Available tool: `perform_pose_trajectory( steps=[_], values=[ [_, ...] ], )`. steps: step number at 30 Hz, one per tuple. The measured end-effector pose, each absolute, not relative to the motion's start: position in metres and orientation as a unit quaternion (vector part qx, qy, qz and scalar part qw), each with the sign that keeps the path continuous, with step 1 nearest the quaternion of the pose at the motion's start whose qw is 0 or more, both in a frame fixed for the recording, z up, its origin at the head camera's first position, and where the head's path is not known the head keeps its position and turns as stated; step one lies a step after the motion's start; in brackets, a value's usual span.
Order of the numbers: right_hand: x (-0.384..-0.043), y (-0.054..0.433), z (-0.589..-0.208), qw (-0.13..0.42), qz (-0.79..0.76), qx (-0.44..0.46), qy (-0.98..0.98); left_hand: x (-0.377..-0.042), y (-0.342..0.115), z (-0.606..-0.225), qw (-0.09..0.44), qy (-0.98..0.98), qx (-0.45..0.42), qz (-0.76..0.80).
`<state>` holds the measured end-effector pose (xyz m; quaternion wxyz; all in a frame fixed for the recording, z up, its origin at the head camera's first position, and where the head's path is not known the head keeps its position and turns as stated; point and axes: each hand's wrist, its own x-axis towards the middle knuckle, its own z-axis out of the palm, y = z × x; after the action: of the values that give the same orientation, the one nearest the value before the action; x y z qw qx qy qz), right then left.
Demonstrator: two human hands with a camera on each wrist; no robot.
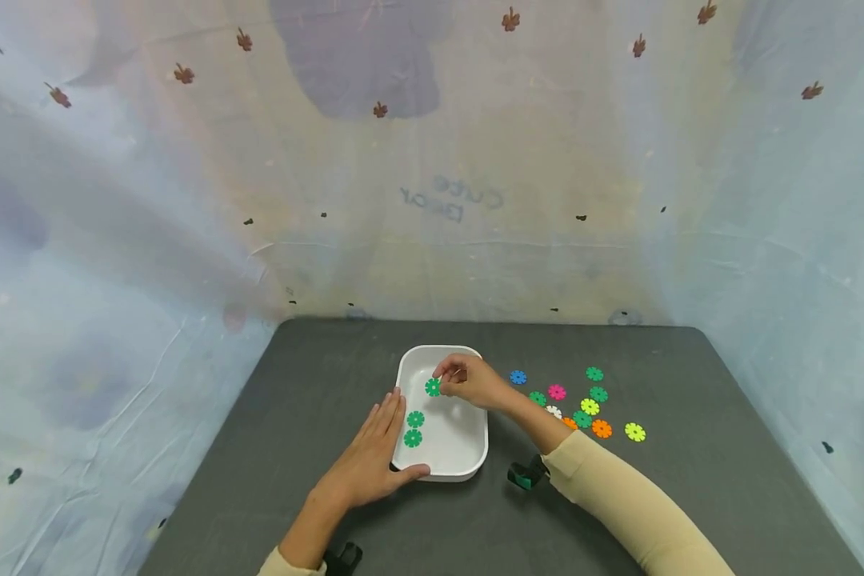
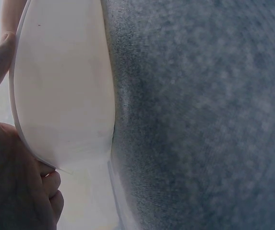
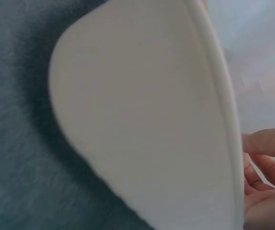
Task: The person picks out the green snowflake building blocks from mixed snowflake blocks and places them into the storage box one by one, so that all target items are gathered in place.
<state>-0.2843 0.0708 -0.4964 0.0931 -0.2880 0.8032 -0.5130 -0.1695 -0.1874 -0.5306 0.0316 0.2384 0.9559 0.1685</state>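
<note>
A white plastic tray [image 1: 450, 448] stands on the dark table. My left hand [image 1: 376, 456] rests along its left rim with fingers stretched out, the thumb lying over the near rim. In the left wrist view that hand's fingers [image 2: 51, 184] are at the rim. Over the tray's far half, my right hand [image 1: 473, 381] pinches a green notched disc [image 1: 433, 387] at thumb and fingertips. Two more green discs [image 1: 415, 418] lie in the tray near its left wall. The right wrist view shows the tray's outer wall [image 3: 142, 105], with the right fingers [image 3: 267, 141] partly hidden behind its rim.
Right of the tray, several notched discs lie scattered on the table [image 1: 691, 496]: a blue disc [image 1: 518, 377], a pink disc [image 1: 557, 392], an orange disc [image 1: 602, 429], a yellow disc [image 1: 635, 432], plus green and white ones. A patterned sheet [image 1: 461, 272] hangs around the table.
</note>
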Motion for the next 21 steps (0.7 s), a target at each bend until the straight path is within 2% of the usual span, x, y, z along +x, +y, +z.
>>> perform_pose_trajectory(
  steps=[21],
  values=[
    [-0.303,0.037,-0.516,0.133,-0.429,-0.286,0.846,-0.17,-0.187,-0.531,0.039,0.957,0.238,0.161]
  ],
)
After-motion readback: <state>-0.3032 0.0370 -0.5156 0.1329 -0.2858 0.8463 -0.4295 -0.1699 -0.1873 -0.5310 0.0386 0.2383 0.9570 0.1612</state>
